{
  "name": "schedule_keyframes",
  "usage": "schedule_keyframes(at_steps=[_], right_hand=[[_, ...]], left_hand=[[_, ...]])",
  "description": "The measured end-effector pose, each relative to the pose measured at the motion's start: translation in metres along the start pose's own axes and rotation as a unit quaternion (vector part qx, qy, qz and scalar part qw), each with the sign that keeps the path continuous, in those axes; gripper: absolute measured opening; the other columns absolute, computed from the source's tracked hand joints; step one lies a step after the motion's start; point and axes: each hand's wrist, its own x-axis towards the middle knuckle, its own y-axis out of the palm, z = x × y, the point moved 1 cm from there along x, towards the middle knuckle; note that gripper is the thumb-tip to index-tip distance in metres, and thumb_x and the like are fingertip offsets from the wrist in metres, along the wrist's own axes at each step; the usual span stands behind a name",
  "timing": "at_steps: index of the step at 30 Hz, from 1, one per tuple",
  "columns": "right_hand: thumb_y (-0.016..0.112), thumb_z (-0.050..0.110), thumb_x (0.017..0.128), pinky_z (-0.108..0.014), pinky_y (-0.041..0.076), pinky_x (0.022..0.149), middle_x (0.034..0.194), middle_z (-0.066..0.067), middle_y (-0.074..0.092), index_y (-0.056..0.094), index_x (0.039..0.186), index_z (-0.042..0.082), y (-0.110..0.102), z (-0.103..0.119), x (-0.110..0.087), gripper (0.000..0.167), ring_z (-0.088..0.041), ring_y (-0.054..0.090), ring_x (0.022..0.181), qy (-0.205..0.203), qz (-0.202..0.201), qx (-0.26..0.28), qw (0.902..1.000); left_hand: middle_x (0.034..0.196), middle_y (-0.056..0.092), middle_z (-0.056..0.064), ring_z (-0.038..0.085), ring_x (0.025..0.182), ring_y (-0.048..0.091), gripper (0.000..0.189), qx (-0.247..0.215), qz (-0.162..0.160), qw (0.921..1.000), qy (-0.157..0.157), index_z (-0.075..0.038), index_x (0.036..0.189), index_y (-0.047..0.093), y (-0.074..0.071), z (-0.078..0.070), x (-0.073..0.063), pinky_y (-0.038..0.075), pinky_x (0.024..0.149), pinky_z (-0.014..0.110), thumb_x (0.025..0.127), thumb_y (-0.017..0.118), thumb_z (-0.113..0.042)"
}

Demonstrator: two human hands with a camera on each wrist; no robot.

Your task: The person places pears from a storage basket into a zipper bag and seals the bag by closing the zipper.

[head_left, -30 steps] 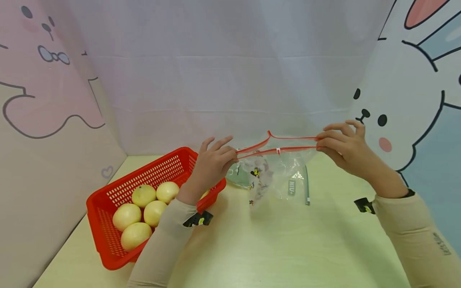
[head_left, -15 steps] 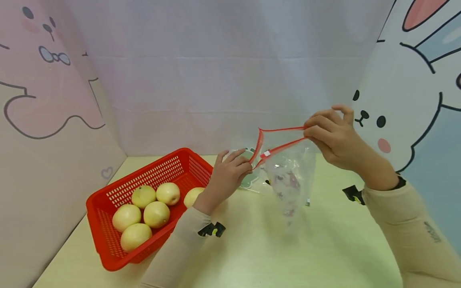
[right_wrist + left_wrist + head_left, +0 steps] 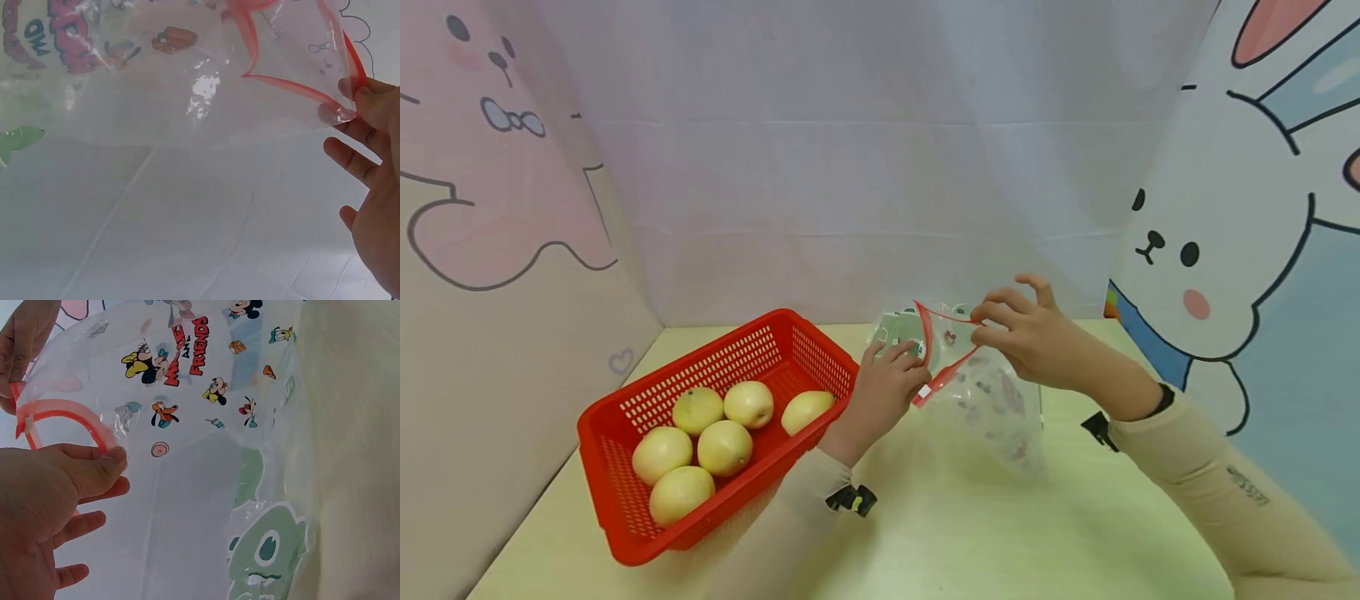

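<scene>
A clear zip bag (image 3: 992, 400) with a red zip edge and printed cartoon figures hangs between my hands, its mouth spread apart. My left hand (image 3: 887, 392) pinches one side of the red edge; in the left wrist view the thumb (image 3: 103, 465) presses on it while the other fingers stay spread. With thumb and fingertips, my right hand (image 3: 1037, 337) pinches the opposite side of the mouth. A white slider (image 3: 924, 390) sits on the red edge close to my left hand. Nothing shows inside the bag.
At the left stands a red plastic basket (image 3: 597, 483) holding several pale yellow round fruits (image 3: 726, 447). Behind the zip bag lies another clear bag with green prints (image 3: 891, 327). A white cloth backdrop (image 3: 865, 167) rises behind the pale table (image 3: 970, 533).
The zip bag's mouth has gone from stretched flat to spread wider. My left hand has shifted right and down, while my right hand has come left, so they are nearer each other.
</scene>
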Motion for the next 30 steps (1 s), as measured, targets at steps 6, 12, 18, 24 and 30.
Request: schedule_keyframes(at_steps=[6, 12, 18, 24, 30], right_hand=[[0.039, 0.020, 0.108, -0.067, 0.027, 0.091, 0.106, -0.009, 0.061, 0.058, 0.101, 0.012, 0.012, 0.006, -0.001, 0.022, -0.032, 0.053, 0.101, -0.007, -0.009, 0.024, 0.9996], [0.025, 0.027, 0.110, -0.066, 0.029, 0.090, 0.103, -0.007, 0.063, 0.059, 0.098, 0.012, 0.020, 0.011, -0.001, 0.040, -0.030, 0.055, 0.099, -0.002, -0.011, 0.047, 0.9989], [0.022, 0.028, 0.110, -0.067, 0.030, 0.090, 0.105, -0.007, 0.063, 0.060, 0.099, 0.011, 0.025, 0.014, -0.003, 0.043, -0.029, 0.055, 0.099, 0.002, 0.002, 0.058, 0.9983], [0.021, 0.030, 0.109, -0.067, 0.029, 0.091, 0.106, -0.008, 0.063, 0.061, 0.101, 0.011, 0.026, 0.013, -0.002, 0.045, -0.030, 0.055, 0.100, 0.007, 0.003, 0.060, 0.9982], [0.030, 0.026, 0.109, -0.068, 0.029, 0.091, 0.106, -0.009, 0.064, 0.061, 0.101, 0.010, 0.026, 0.012, -0.001, 0.036, -0.030, 0.056, 0.101, 0.009, 0.006, 0.068, 0.9976]], left_hand=[[0.107, 0.072, 0.002, 0.029, 0.125, 0.055, 0.009, 0.005, 0.039, 0.9990, -0.022, -0.019, 0.098, 0.075, 0.003, 0.008, -0.011, 0.037, 0.103, 0.058, 0.088, 0.076, -0.018], [0.110, 0.071, 0.003, 0.029, 0.127, 0.052, 0.013, 0.026, 0.073, 0.9958, -0.049, -0.020, 0.099, 0.077, 0.005, 0.016, -0.021, 0.036, 0.103, 0.059, 0.086, 0.079, -0.021], [0.108, 0.070, 0.004, 0.031, 0.124, 0.052, 0.012, 0.022, 0.076, 0.9954, -0.055, -0.021, 0.095, 0.078, 0.008, 0.020, -0.027, 0.036, 0.101, 0.059, 0.084, 0.081, -0.021], [0.115, 0.069, 0.006, 0.034, 0.126, 0.050, 0.020, -0.006, 0.090, 0.9944, -0.056, -0.020, 0.102, 0.076, 0.005, 0.022, -0.028, 0.037, 0.101, 0.057, 0.083, 0.082, -0.022], [0.125, 0.065, 0.007, 0.032, 0.129, 0.048, 0.043, 0.006, 0.145, 0.9878, -0.056, -0.018, 0.124, 0.068, -0.017, 0.026, -0.027, 0.038, 0.103, 0.052, 0.084, 0.081, -0.025]])
